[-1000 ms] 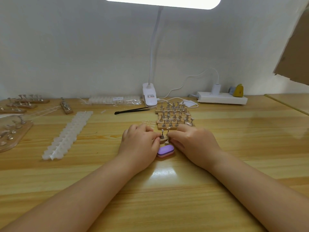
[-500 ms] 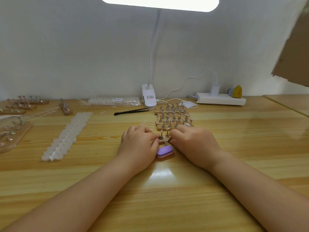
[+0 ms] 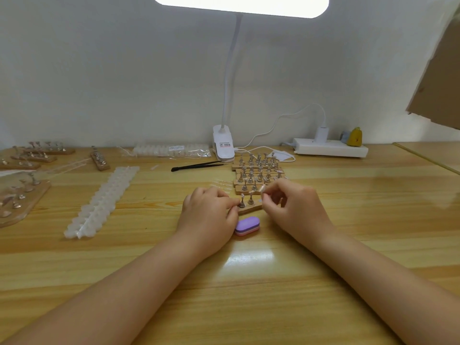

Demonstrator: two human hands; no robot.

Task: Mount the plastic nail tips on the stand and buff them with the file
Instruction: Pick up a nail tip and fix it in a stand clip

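Bright lamp [image 3: 240, 5] overhead blows out white, glare patch on worktop [image 3: 249, 260], wide-angle bending at edges, small parts soft.

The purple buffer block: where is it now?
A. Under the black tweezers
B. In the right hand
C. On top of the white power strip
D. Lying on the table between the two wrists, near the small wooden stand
D: the purple buffer block lies flat on the table, just in front of the small wooden stand, and neither hand holds it.

Head cam, wide-angle, looks fwd/down, close over wooden table [image 3: 249, 282].
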